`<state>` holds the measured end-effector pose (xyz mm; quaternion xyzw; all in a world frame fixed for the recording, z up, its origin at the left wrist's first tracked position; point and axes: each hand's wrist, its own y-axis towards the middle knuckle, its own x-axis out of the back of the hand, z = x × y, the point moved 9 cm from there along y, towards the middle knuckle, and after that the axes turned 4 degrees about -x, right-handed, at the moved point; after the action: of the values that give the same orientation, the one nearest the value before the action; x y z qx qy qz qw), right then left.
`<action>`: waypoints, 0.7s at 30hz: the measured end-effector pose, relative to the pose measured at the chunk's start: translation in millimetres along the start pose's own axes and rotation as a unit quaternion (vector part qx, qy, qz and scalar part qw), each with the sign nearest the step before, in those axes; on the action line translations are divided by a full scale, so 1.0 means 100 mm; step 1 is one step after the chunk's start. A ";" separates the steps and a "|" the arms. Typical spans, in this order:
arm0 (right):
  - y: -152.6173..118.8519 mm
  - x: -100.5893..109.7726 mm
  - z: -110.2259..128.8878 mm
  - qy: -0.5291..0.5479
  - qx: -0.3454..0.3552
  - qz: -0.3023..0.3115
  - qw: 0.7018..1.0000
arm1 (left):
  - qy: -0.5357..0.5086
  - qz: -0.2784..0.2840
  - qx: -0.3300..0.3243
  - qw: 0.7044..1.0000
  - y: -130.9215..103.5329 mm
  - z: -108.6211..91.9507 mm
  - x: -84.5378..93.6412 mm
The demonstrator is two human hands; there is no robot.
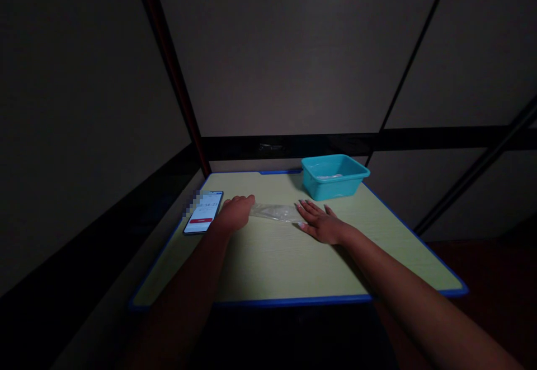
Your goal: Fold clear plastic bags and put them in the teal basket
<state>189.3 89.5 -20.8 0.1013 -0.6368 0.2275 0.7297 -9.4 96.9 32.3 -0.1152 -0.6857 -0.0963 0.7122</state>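
A clear plastic bag [274, 212], flattened into a long narrow strip, lies across the table between my two hands. My left hand [237, 213] is closed on the bag's left end, its fingers curled with the knuckles up. At the other end my right hand [319, 221] lies flat with its fingers spread, the fingertips on the bag's right end. Whether anything is inside the bag I cannot tell.
A phone [204, 211] with a lit timer screen lies left of my left hand. Behind my right hand stands a turquoise plastic basket [333, 188] with some clear or white material in it. The pale table [289, 269] has a blue edge; panelled walls stand behind and to the left.
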 end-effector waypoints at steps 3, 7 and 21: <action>-0.01 0.02 0.01 0.002 0.001 -0.001 1.000 | 0.023 -0.023 0.000 0.999 -0.02 0.02 0.06; -0.01 0.02 0.01 0.007 0.000 0.001 1.000 | 0.039 0.001 0.043 0.998 -0.07 0.09 0.02; 0.01 -0.05 -0.01 -0.036 0.004 -0.001 0.999 | -0.108 -0.046 -0.299 0.947 -0.23 -1.52 -0.12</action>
<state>189.3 89.7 -25.8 0.1128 -0.6618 0.2257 0.7060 128.4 29.8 15.6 -0.3006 -0.7030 -0.3165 0.5614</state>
